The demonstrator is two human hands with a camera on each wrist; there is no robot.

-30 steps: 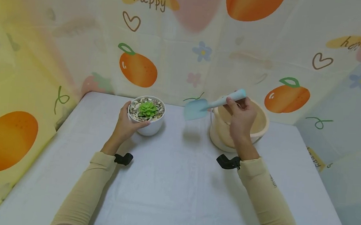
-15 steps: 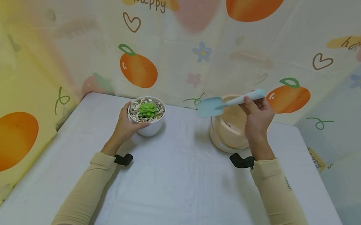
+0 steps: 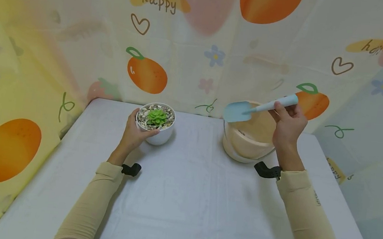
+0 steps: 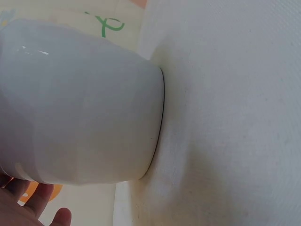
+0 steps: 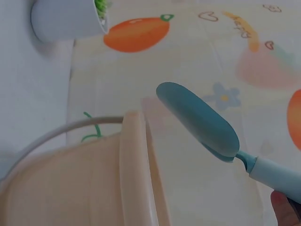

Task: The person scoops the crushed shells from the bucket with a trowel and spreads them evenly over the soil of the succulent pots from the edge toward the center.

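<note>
My left hand (image 3: 134, 131) holds a white pot (image 3: 159, 136) by its side, thumb across the front of the rim. Pale pebbles (image 3: 144, 118) and a green succulent (image 3: 157, 117) fill the pot, which stands on the table. In the left wrist view the pot (image 4: 89, 108) takes up much of the frame, fingertips at its lower edge. My right hand (image 3: 290, 128) grips the handle of a light blue trowel (image 3: 237, 112). Its blade lies over the left rim of a beige bucket (image 3: 247, 150) in the head view; in the right wrist view the trowel (image 5: 200, 122) is above the bucket's rim.
A white cloth covers the table (image 3: 182, 204). Behind it hangs a printed curtain (image 3: 190, 65) with oranges, hearts and flowers, which also closes in both sides. A thin bail handle (image 5: 70, 125) arches along the bucket's side. Black wrist cameras (image 3: 268, 170) sit at both cuffs.
My right hand has moved to the right with the trowel, bringing the blade from left of the bucket to over its rim. The left hand and the pot have stayed in place.
</note>
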